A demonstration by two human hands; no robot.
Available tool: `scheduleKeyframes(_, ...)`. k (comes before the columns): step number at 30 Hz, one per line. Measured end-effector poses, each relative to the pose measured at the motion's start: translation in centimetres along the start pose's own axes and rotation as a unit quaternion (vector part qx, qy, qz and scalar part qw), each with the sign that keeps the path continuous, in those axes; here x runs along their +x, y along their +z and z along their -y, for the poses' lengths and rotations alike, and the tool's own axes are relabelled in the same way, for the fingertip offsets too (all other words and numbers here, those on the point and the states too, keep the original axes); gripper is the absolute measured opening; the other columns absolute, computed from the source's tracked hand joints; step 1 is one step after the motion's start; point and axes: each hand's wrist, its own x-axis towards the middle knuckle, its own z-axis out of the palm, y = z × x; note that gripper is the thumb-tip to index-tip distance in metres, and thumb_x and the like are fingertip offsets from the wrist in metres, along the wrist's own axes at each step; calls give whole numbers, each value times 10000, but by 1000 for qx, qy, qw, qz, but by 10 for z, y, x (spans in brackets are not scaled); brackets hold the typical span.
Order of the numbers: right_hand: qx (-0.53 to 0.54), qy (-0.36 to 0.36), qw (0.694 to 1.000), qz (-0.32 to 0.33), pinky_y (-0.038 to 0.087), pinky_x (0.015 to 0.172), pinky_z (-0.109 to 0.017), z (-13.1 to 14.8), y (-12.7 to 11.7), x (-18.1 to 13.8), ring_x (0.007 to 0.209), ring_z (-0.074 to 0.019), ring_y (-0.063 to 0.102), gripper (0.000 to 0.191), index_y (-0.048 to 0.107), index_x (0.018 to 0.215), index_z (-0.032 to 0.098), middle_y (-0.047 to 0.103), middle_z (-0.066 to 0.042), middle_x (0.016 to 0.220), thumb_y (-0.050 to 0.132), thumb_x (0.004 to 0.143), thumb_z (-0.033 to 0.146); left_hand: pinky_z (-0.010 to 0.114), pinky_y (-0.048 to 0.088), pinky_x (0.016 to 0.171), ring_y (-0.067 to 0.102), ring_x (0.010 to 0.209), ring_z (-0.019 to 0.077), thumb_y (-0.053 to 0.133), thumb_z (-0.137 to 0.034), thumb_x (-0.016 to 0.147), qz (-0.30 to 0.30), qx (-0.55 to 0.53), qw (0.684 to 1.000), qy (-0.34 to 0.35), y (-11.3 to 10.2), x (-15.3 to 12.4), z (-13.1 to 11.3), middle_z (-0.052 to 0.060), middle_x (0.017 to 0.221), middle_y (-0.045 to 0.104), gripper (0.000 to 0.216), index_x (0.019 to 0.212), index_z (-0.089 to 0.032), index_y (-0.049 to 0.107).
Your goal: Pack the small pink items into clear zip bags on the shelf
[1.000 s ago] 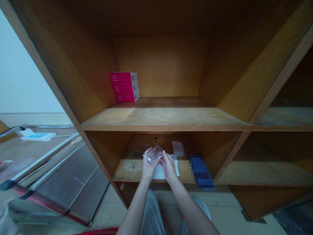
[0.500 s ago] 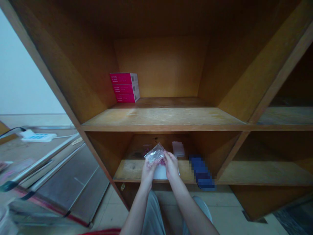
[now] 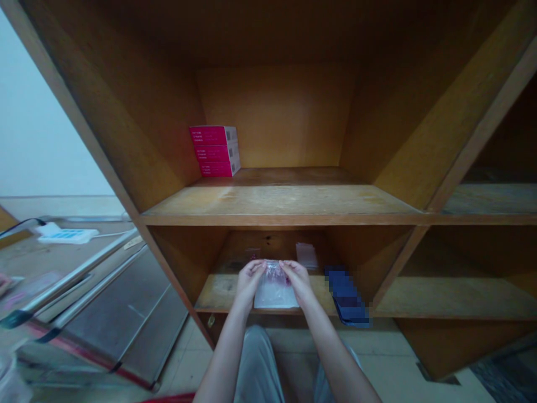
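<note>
Between my two hands is a clear plastic bag (image 3: 273, 270), with something pinkish showing in or behind it. My left hand (image 3: 250, 279) pinches its left side near the top, thumb and fingers together. On the other side my right hand (image 3: 296, 275) pinches the upper right part the same way. Below the bag lies a flat white sheet or pad (image 3: 276, 295) on the lower shelf. Behind my right hand rests a stack of clear plastic bags (image 3: 306, 255). A small bag with reddish contents (image 3: 252, 254) lies behind my left hand.
Pink boxes (image 3: 214, 151) are stacked on the upper shelf (image 3: 285, 198). A dark blue, pixelated object (image 3: 347, 295) overhangs the lower shelf's front edge at right. Left of the cabinet stands a metal-framed cart (image 3: 113, 302) with a white power strip (image 3: 69, 235).
My hands have moved apart, and the bag, tilted up to the left before, is now stretched level between them. More of the white sheet shows beneath.
</note>
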Motion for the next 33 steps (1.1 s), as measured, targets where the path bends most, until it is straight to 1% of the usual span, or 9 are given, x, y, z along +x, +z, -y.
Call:
scheduleKeyframes(4, 11, -19, 1000, 13, 395, 570, -231, 4, 3, -1, 580, -121, 535, 226, 636, 629, 167, 628, -5, 631, 665, 619, 391, 264, 459, 680, 607, 662, 147, 661, -332, 632, 16, 17, 1000, 4, 4, 1, 0, 61, 743, 668, 267, 798, -125, 633)
scheduleKeyframes(7, 0, -23, 1000, 15, 416, 610, -251, 5, 3, -1, 610, -139, 560, 229, 661, 647, 171, 647, -22, 653, 635, 653, 398, 278, 459, 707, 615, 690, 159, 643, -330, 654, 33, 28, 999, 5, 4, -1, -1, 67, 749, 673, 243, 788, -128, 630)
scheduleKeyframes(10, -8, -22, 1000, 8, 430, 624, -265, 5, 2, -1, 626, -156, 581, 245, 674, 667, 180, 664, -32, 671, 608, 675, 416, 277, 457, 725, 616, 719, 166, 619, -334, 680, 47, 57, 997, 25, 3, -3, -1, 71, 754, 675, 221, 765, -131, 631)
scheduleKeyframes(14, -9, -18, 1000, -10, 445, 638, -279, 5, 2, 0, 636, -171, 598, 270, 678, 682, 192, 672, -35, 676, 589, 682, 446, 283, 465, 720, 618, 724, 175, 602, -334, 694, 38, 73, 996, 41, 2, -4, 0, 73, 751, 676, 213, 767, -136, 633)
scheduleKeyframes(20, 1, -27, 999, -17, 453, 637, -290, 5, 3, -1, 622, -169, 591, 270, 679, 691, 187, 670, -42, 679, 600, 674, 444, 281, 468, 696, 619, 690, 169, 607, -313, 679, 18, 51, 998, 29, 4, -3, 2, 57, 726, 674, 194, 768, -144, 638)
scheduleKeyframes(24, 11, -31, 999, -23, 449, 614, -282, 4, 5, -2, 610, -167, 582, 284, 674, 679, 175, 665, -49, 667, 605, 667, 451, 255, 463, 638, 599, 637, 149, 616, -280, 647, -14, 48, 998, 34, 6, -1, 6, 35, 689, 661, 164, 733, -143, 645)
scheduleKeyframes(28, 41, -19, 999, -21, 438, 583, -269, -1, 6, -1, 595, -162, 572, 310, 668, 687, 160, 662, -54, 668, 621, 647, 463, 224, 441, 599, 572, 614, 131, 601, -232, 633, -45, 51, 997, 40, 8, -1, 11, 18, 668, 647, 126, 715, -147, 645)
scheduleKeyframes(30, 40, -18, 999, -18, 433, 578, -264, -2, 5, -1, 588, -156, 564, 314, 666, 693, 155, 660, -54, 669, 615, 655, 462, 213, 431, 593, 563, 610, 122, 596, -228, 637, -43, 44, 997, 36, 8, -2, 12, 12, 664, 638, 114, 707, -147, 636)
scheduleKeyframes(33, 6, -32, 999, -5, 425, 572, -251, 0, 3, -3, 583, -145, 552, 304, 659, 681, 159, 652, -44, 660, 585, 688, 453, 213, 430, 600, 560, 611, 121, 599, -262, 653, -7, 25, 999, 22, 7, -3, 10, 12, 649, 623, 124, 676, -140, 610)
